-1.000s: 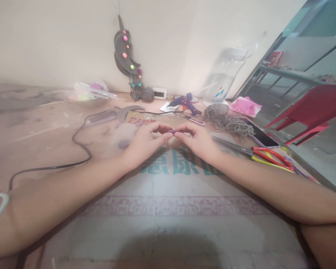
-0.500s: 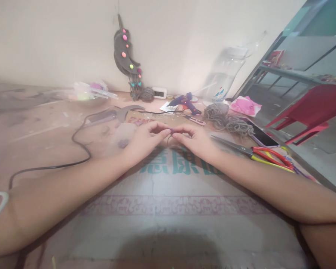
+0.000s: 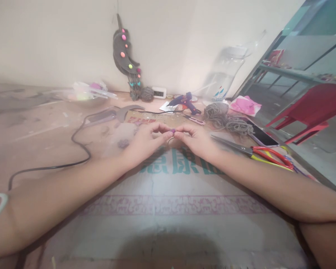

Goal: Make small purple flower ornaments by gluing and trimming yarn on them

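A small purple piece [image 3: 172, 130], perhaps a pompom, sits between the fingertips of both hands, too small to make out fully. My left hand [image 3: 149, 140] pinches it from the left. From the right, my right hand [image 3: 194, 140] pinches it with thumb and forefinger. Just below the fingertips shows a thin dark strand. Close to my right forearm lie large scissors [image 3: 248, 150] with red and yellow handles. Grey yarn [image 3: 226, 118] is heaped beyond my right hand. Left of my left hand is a small dark purplish bit [image 3: 123, 143].
A purple glue gun [image 3: 186, 101], a pink cutter [image 3: 194, 119] and a phone [image 3: 261, 132] lie farther back. A clear jug [image 3: 224, 76] stands by the wall. A black cable [image 3: 81, 140] crosses the left side. A grey moon-shaped hanging [image 3: 123, 54] is on the wall.
The fingers have shifted slightly around the purple piece, and more of it shows now. Both arms stay almost in place.
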Tool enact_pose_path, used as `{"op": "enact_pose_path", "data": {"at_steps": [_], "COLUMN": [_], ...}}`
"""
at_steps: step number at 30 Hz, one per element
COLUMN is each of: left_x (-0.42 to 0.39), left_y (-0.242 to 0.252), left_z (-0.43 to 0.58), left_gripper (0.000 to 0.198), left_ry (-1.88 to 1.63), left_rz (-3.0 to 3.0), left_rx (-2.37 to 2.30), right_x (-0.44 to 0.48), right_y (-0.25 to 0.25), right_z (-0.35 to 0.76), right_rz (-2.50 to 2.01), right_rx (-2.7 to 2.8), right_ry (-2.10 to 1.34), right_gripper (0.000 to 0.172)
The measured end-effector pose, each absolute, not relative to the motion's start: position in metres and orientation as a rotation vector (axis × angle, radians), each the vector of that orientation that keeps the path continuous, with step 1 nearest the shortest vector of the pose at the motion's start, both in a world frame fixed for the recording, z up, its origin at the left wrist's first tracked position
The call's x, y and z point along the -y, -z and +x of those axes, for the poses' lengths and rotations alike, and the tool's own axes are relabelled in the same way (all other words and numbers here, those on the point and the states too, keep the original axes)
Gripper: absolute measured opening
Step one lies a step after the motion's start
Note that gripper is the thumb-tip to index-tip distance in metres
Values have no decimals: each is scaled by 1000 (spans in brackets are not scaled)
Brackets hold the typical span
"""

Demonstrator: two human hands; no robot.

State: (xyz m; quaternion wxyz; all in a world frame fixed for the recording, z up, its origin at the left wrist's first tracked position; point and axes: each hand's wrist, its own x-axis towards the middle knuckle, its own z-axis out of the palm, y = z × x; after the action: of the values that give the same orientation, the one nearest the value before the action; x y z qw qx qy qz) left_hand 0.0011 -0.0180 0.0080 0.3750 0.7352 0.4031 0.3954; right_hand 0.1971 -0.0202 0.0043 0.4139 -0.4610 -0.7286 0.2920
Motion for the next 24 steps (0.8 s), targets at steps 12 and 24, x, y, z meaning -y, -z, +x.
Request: {"op": "enact_pose_path", "data": {"at_steps": [12, 24], "left_x": [16, 14], "left_y": [-5, -7], "left_z": [2, 2], "left_gripper": [30, 30], "left_ry": [-1019, -1039], "left_rz": [1800, 1786], "left_rx": [-991, -1028], "right_x": [23, 24], "right_y": [-4, -6], "right_z": [194, 194], "right_rz": [-1124, -1092], "right_rx": [1799, 1786], "right_ry": [-865, -885], "right_gripper": [14, 21]}}
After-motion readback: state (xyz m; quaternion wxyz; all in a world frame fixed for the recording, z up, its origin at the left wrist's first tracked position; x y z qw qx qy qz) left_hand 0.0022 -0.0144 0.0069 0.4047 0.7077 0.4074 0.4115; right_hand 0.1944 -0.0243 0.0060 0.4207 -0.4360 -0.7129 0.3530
